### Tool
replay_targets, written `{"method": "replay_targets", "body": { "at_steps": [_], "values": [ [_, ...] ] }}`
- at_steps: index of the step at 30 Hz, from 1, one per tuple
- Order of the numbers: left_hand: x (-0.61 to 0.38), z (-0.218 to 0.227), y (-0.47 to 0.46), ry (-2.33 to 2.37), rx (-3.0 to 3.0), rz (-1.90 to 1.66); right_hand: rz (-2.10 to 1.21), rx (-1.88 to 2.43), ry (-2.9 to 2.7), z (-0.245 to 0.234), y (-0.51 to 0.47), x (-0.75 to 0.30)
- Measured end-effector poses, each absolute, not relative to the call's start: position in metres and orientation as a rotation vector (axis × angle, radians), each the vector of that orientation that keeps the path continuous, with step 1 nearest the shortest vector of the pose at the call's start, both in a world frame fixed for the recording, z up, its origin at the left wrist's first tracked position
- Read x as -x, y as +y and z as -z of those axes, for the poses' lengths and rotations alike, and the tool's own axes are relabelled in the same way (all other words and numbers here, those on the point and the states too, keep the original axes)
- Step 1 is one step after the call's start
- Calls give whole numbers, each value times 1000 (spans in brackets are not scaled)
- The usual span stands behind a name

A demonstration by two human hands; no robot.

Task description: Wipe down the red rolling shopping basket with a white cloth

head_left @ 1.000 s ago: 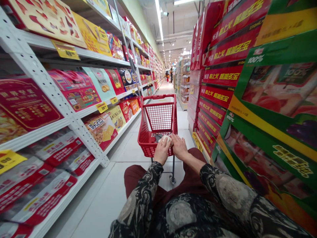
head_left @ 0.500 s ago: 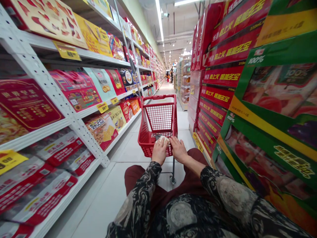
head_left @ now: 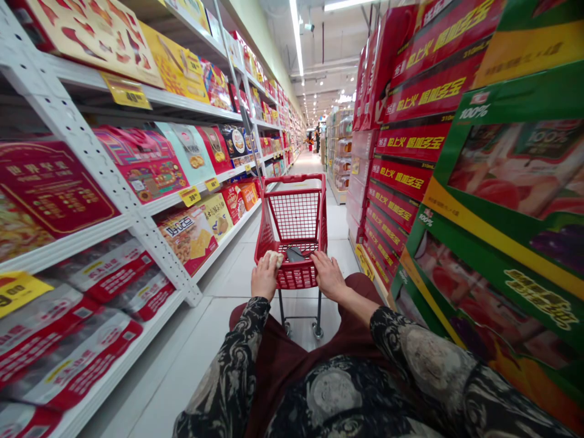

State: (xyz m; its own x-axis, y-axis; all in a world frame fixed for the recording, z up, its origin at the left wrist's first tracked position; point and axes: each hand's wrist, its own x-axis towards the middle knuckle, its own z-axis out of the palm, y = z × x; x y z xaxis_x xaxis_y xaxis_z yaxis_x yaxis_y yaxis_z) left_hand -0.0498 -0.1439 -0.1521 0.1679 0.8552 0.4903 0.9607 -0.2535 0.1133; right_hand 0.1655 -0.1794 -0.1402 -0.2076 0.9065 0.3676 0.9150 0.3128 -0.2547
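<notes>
Shopping cart rim under left hand

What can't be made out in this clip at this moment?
All in the head view:
The pale item: the left hand covers most of it, so its kind is unclear.
The dark item in the cart: too small to identify.
The far people: too small to tell what they are doing.
The green boxes: cut off by the right edge.

cart basket: red plastic | shelving: white painted metal | gift boxes: glossy card | floor tiles: smooth
</notes>
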Motion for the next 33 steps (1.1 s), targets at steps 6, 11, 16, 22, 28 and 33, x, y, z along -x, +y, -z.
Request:
{"method": "replay_targets", "body": {
  "at_steps": [6, 11, 16, 22, 28, 33],
  "values": [
    [8, 161, -147, -1543, 2300, 736, 39, 1569, -2179, 138, -177, -157],
    [-27, 162, -152, -1282, 2490, 745, 63, 1512, -2191, 134, -176, -153],
    [-13, 160, -147, -1459, 2558, 957, 42, 1428, -2233, 126, -178, -143],
    [10, 149, -158, -1898, 2393, 822, 93, 1479, -2275, 122, -173, -117],
    [34, 144, -168, -2177, 2203, 670, 188, 1541, -2302, 122, -161, -102],
    [53, 151, -159, -2252, 2207, 745, 206, 1491, -2406, 121, -152, -94]
  ]
}}
